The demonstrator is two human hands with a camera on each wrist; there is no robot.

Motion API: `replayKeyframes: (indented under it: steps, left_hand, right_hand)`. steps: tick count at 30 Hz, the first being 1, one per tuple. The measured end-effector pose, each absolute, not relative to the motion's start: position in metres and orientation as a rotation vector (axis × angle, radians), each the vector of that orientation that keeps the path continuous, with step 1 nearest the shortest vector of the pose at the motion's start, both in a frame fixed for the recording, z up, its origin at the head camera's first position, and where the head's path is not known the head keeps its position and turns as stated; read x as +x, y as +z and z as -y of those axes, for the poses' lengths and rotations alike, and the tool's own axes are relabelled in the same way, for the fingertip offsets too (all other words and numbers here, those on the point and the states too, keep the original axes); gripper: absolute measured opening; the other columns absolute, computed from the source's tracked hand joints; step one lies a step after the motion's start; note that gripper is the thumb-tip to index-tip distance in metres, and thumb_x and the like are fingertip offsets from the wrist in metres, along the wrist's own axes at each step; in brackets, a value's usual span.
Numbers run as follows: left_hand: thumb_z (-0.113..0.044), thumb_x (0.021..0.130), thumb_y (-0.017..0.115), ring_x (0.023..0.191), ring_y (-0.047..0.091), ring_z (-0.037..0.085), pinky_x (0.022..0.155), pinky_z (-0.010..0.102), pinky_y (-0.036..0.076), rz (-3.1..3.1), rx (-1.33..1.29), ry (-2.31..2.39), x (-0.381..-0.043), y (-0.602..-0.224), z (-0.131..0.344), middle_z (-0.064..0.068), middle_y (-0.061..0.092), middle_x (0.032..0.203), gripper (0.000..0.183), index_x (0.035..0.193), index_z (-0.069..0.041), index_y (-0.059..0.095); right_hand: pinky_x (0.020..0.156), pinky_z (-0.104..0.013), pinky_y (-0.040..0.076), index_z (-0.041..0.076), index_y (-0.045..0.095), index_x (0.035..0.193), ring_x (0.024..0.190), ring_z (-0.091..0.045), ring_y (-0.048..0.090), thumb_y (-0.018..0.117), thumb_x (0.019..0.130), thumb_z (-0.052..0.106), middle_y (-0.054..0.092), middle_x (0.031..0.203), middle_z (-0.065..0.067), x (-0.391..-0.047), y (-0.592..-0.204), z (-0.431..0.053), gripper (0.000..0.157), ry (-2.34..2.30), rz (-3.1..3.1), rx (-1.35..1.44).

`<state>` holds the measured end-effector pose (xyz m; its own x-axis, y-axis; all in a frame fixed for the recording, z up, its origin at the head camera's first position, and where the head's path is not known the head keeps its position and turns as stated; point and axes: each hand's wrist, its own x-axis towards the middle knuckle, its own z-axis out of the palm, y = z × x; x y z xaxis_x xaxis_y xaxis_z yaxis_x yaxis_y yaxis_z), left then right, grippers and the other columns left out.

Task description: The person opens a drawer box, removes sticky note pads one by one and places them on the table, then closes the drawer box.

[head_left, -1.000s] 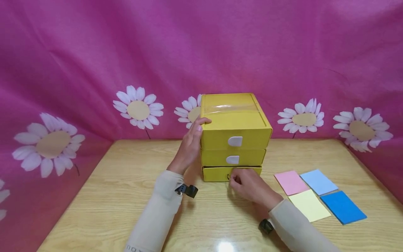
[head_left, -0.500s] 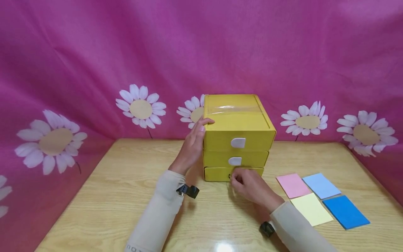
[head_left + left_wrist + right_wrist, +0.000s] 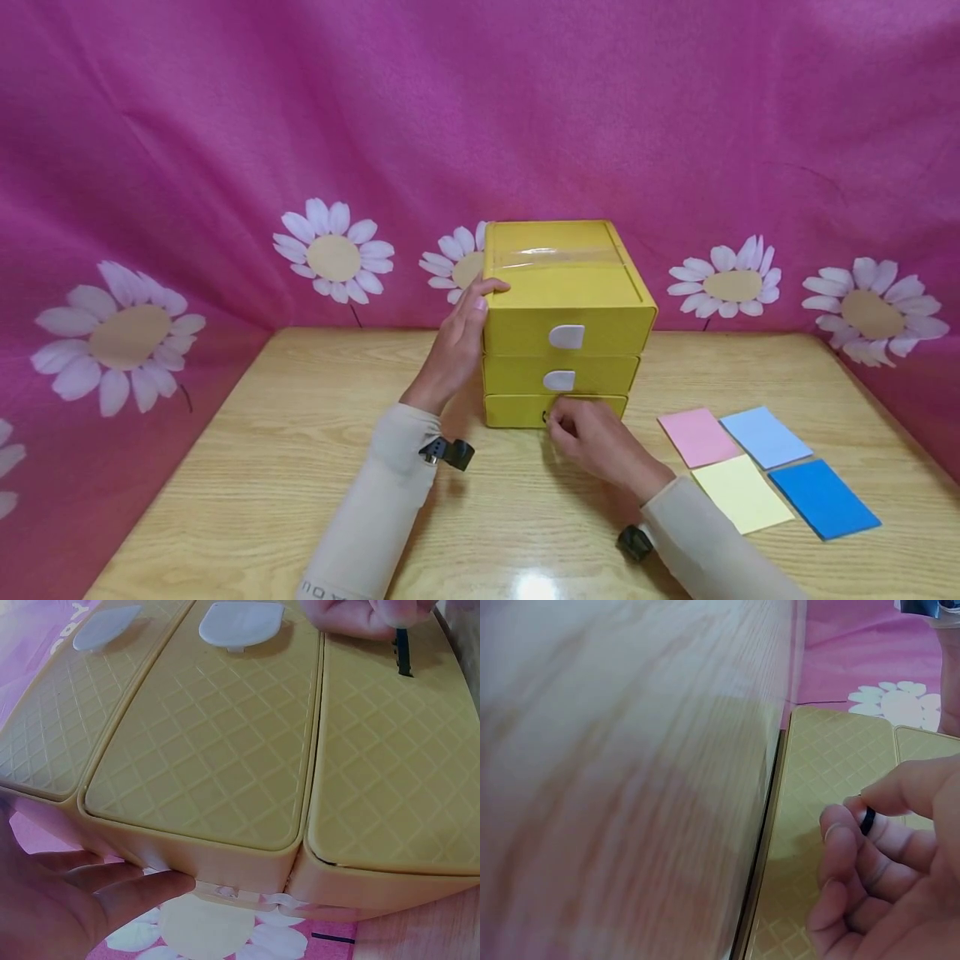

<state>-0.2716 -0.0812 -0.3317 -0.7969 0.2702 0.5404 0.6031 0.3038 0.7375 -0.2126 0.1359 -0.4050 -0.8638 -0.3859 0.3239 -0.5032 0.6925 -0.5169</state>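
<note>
A yellow box of stacked drawers (image 3: 562,267) stands on the table. White tabs (image 3: 567,337) mark its top and middle drawers. My left hand (image 3: 453,342) rests along the box's left side, one finger lying over the top edge; in the left wrist view its fingers are extended against the side wall. At the bottom drawer (image 3: 510,411), my right hand (image 3: 596,437) pinches a black loop pull (image 3: 403,654) between thumb and finger. Part of that pull (image 3: 868,821) shows in the right wrist view. The bottom drawer's front sits level with those above it.
Four-cornered paper pads lie right of the box: pink (image 3: 697,437), light blue (image 3: 767,437), pale yellow (image 3: 742,493) and dark blue (image 3: 825,498). A magenta cloth (image 3: 480,108) with daisies hangs behind the wooden table (image 3: 240,492).
The bottom drawer, standing slightly out with a dark gap above it a second ago, has gone in flush. My right hand keeps its pinch on the loop; the left stays against the box.
</note>
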Motion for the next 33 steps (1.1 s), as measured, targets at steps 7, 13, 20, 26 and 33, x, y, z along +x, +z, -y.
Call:
replayKeyframes:
  steps: [7,13,20,26,33]
  left_hand:
    - [-0.045,0.103,0.018,0.144,0.016,0.008,0.114,0.043,0.020,2.283,-0.777,-1.506,-0.272,-0.333,0.081,-0.001,0.022,0.158,0.045,0.134,-0.028,0.046]
    - [-0.047,0.103,0.017,0.143,0.017,0.007,0.114,0.043,0.021,2.289,-0.781,-1.509,-0.273,-0.333,0.078,-0.001,0.022,0.159,0.046,0.133,-0.029,0.046]
    - [-0.046,0.103,0.016,0.144,0.016,0.009,0.114,0.043,0.020,2.289,-0.803,-1.497,-0.274,-0.334,0.075,-0.001,0.023,0.158,0.046,0.134,-0.028,0.045]
    - [-0.046,0.103,0.021,0.143,0.022,0.011,0.112,0.049,0.022,2.305,-0.818,-1.548,-0.277,-0.332,0.078,-0.010,0.026,0.156,0.046,0.147,-0.035,0.030]
    - [-0.047,0.103,0.025,0.143,0.023,0.020,0.111,0.056,0.022,2.360,-0.762,-1.607,-0.272,-0.335,0.096,-0.013,0.020,0.157,0.049,0.150,-0.045,0.014]
  right_hand:
    - [0.053,-0.021,0.037,0.018,0.060,0.073,0.058,-0.004,0.044,0.061,0.084,0.004,0.048,0.062,0.011,-0.213,-0.405,-0.138,0.018,0.900,2.731,0.733]
    - [0.053,-0.022,0.037,0.016,0.061,0.074,0.058,-0.004,0.044,0.061,0.084,0.005,0.048,0.062,0.012,-0.212,-0.406,-0.140,0.016,0.905,2.754,0.721]
    - [0.054,-0.022,0.038,0.012,0.065,0.079,0.059,-0.004,0.045,0.063,0.087,0.007,0.051,0.063,0.011,-0.211,-0.407,-0.144,0.010,0.944,2.776,0.700]
    - [0.055,-0.022,0.041,0.011,0.065,0.090,0.063,-0.005,0.047,0.065,0.089,0.012,0.055,0.070,0.009,-0.211,-0.407,-0.145,0.001,0.982,2.804,0.728]
    - [0.057,-0.023,0.044,0.012,0.064,0.101,0.065,-0.006,0.052,0.066,0.090,0.015,0.060,0.073,0.007,-0.206,-0.402,-0.144,0.012,0.967,2.823,0.741]
